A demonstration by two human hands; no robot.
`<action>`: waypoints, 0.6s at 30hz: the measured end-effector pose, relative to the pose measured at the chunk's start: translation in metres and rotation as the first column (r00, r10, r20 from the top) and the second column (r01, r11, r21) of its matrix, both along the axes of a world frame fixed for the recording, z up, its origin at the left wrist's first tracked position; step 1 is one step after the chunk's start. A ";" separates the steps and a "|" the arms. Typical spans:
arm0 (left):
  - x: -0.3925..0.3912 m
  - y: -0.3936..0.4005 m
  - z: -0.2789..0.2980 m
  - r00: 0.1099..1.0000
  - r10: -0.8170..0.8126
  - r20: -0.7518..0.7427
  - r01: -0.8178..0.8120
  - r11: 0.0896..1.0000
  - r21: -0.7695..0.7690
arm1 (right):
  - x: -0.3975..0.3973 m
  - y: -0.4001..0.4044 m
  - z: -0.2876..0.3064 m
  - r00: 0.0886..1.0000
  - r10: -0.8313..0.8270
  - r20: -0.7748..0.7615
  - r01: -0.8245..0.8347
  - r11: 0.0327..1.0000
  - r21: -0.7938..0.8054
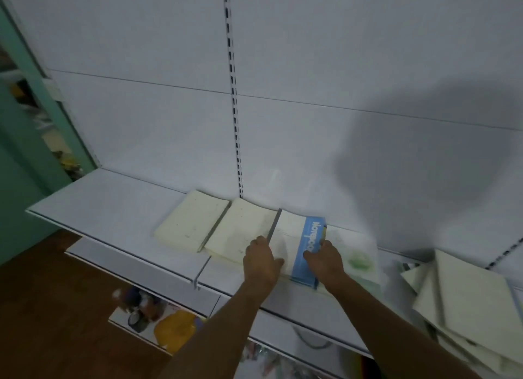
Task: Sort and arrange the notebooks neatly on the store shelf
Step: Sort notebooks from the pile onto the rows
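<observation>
Shelf (113, 209): white store shelf, running from far left to near right, backed by a white panel wall with a slotted upright (234, 95)
Cream notebook (190, 220): lying flat on the shelf, leftmost of the row, cover blank and slightly marked
Second cream notebook (237, 229): flat, just right of the first, long edges touching or nearly so; near right corner under the left hand
Blue-banded notebook (294, 237): flat, next to the right, white cover with a blue strip bearing white lettering along its right side; dark spine edge against the second cream notebook
Green-marked notebook (359, 258): pale cover with a blurred green patch, lying partly under the blue-banded one on its right; edges smeared by blur
Left hand (261, 261): palm down, fingers together, pressing on the seam between the second cream notebook and the blue-banded one; not gripping
Right hand (325, 261): palm down on the near right part of the blue strip, fingers curled over its right edge; whether gripping or only pressing, cannot tell
Loose pile (464, 305): several cream notebooks fanned untidily at the near right end of the shelf, well apart from the row
Lower shelf (158, 276): below and nearer, holding blurred goods, one yellow
Floor (56, 308): brown, at the near left
</observation>
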State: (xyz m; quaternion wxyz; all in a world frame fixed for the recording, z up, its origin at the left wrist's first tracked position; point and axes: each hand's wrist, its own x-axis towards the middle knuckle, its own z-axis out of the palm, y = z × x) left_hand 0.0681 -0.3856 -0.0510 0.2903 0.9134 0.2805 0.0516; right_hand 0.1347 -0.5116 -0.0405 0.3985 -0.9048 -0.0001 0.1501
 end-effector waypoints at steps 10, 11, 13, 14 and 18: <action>0.008 0.010 -0.021 0.987 -0.098 -0.125 0.128 0.956 0.263 | 0.007 0.007 -0.012 0.997 -0.008 -0.071 0.003 0.997 -0.077; 0.008 0.010 -0.022 0.987 -0.101 -0.128 0.133 0.953 0.271 | 0.006 0.007 -0.011 0.997 0.004 -0.074 -0.011 0.996 -0.089; 0.007 0.008 -0.024 0.985 -0.113 -0.133 0.146 0.949 0.279 | 0.005 0.004 -0.011 0.999 0.024 -0.040 -0.029 0.992 -0.124; 0.007 0.007 -0.024 0.985 -0.112 -0.130 0.145 0.949 0.280 | 0.004 0.002 -0.010 0.999 0.034 0.000 -0.034 0.989 -0.144; 0.006 -0.004 -0.020 0.994 -0.064 -0.089 0.089 0.941 0.326 | 0.001 -0.014 -0.005 0.996 0.038 0.082 -0.029 0.994 -0.105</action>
